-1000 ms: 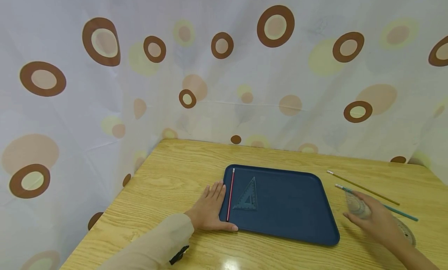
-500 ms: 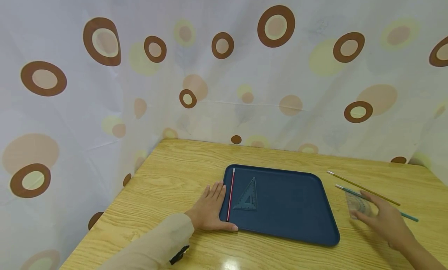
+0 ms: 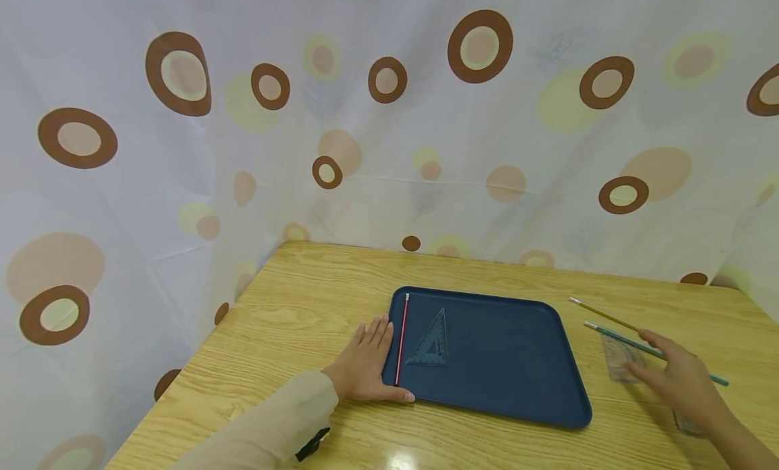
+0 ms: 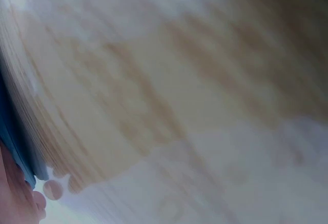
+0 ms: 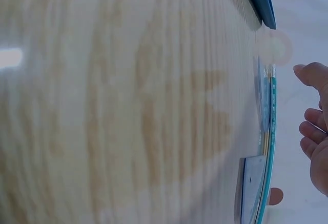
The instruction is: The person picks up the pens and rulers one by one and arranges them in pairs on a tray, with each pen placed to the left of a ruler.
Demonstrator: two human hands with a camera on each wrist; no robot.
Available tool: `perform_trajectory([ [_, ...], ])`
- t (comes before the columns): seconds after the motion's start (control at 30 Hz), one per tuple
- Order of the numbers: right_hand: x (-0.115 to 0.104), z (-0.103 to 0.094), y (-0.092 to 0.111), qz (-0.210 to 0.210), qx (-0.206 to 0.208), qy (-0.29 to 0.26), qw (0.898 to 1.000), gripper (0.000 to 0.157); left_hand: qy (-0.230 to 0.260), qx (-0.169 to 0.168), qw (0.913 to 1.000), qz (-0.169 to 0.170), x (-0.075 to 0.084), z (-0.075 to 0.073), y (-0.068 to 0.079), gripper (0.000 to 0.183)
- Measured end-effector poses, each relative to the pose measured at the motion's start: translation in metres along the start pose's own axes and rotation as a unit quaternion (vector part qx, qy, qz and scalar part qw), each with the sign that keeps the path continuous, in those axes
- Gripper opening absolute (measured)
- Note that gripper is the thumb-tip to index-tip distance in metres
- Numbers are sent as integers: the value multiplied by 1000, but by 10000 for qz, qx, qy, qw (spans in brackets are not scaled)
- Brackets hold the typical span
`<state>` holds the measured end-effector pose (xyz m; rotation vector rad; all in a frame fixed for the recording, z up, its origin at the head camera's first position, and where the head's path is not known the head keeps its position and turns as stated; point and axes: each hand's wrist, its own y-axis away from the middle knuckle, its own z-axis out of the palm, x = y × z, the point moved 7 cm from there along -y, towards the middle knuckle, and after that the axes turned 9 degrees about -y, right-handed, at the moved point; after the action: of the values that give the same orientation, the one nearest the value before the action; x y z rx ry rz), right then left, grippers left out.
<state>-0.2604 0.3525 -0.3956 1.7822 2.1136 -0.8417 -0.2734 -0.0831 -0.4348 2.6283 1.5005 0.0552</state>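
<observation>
My left hand (image 3: 363, 366) lies flat with straight fingers against the left rim of a dark blue tray (image 3: 508, 355). In the tray are a red pencil (image 3: 402, 341) and a clear set square (image 3: 433, 341). My right hand (image 3: 681, 379) hovers at the right, its fingers loosely bent. A gap separates it from the table things in the right wrist view. Below it lie a teal pencil (image 3: 629, 341), an olive pencil (image 3: 599, 312) and a clear flat piece with curved markings (image 3: 617, 365). Another clear piece (image 3: 688, 424) shows partly beneath the wrist.
The wooden table (image 3: 304, 294) meets a white curtain (image 3: 426, 138) with brown and beige circles at the back and left. In the left wrist view the tray (image 4: 15, 126) shows only at the edge.
My right hand has moved slightly right, off the clear marked piece, which now shows more fully. It now covers part of the olive pencil. The left hand and tray stay put.
</observation>
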Motion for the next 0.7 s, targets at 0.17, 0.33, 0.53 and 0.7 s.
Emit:
perform_trajectory([
  [0.17,11,-1,-2,244,-188,21,9995,59,3,-1,10000,7,1,0,0,114],
  [0.33,20,-4,-5,415,-322,-26,9986,59,24,-3,10000,19,0,1,0,114],
  [0.53,26,-7,-10,436,-353,75,9984,59,-12,29,10000,44,0,2,-1,115],
  [0.7,30,-7,-12,427,-386,209,9981,59,6,43,10000,19,-1,2,-2,114],
])
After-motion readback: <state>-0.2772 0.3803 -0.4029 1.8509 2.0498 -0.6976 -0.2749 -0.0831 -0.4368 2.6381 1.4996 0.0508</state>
